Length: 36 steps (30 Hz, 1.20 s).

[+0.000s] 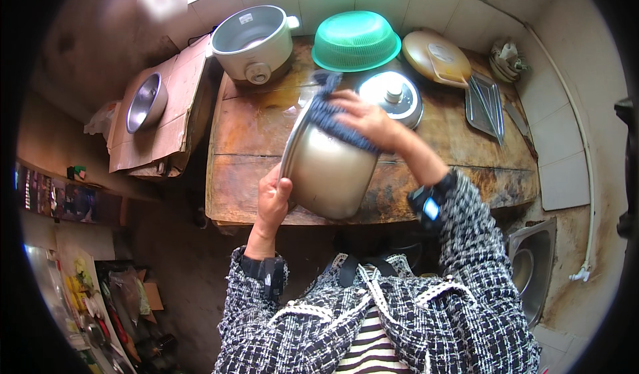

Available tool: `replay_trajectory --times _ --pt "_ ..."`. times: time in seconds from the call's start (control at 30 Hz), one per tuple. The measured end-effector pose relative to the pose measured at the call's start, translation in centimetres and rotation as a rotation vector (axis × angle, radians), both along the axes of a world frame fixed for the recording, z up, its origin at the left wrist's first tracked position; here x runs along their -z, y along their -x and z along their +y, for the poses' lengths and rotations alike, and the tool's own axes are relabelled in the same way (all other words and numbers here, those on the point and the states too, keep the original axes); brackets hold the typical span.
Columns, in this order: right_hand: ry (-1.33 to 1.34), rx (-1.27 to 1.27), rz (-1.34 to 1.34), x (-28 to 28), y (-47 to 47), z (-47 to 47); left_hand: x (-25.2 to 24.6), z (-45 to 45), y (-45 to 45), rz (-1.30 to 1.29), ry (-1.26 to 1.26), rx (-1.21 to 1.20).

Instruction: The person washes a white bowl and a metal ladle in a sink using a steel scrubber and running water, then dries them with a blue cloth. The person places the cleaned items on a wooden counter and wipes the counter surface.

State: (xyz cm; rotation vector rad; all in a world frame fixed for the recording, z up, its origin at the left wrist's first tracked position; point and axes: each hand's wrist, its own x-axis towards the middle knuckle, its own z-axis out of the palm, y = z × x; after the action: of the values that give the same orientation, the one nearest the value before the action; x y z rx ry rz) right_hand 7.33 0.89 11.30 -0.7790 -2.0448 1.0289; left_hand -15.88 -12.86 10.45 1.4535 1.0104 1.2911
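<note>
My left hand grips the rim of a metal inner pot, thumb on the outside, and holds it tilted on its side over the front of the wooden table. Against the pot's outer wall my right hand presses a dark blue cloth. The pot's inside faces away to the left and is hidden. Just behind my right hand lies a round lid with a knob. At the back left of the table stands a white electric cooker body, its top uncovered.
A green plastic basket sits upside down at the back. Right of it are a round yellowish appliance, a metal tray and a knife. On the left, cardboard bears a steel bowl. A sink is at the lower right.
</note>
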Motion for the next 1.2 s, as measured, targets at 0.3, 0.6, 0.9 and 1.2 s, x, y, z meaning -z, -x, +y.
replay_trajectory --times 0.3,0.6,0.9,1.2 --pt "0.906 -0.317 1.080 7.3 -2.4 -1.4 1.3 -1.2 0.3 -0.786 0.240 -0.142" --pt "0.376 0.470 0.711 6.1 7.2 -8.9 2.4 1.1 1.3 -1.034 0.404 -0.452" --pt "-0.753 0.313 -0.365 2.5 7.1 -8.7 1.3 3.4 -1.1 -0.809 0.426 -0.452" --pt "-0.088 0.365 -0.054 4.6 3.9 -4.1 1.6 -5.8 0.5 -0.410 0.261 -0.215"
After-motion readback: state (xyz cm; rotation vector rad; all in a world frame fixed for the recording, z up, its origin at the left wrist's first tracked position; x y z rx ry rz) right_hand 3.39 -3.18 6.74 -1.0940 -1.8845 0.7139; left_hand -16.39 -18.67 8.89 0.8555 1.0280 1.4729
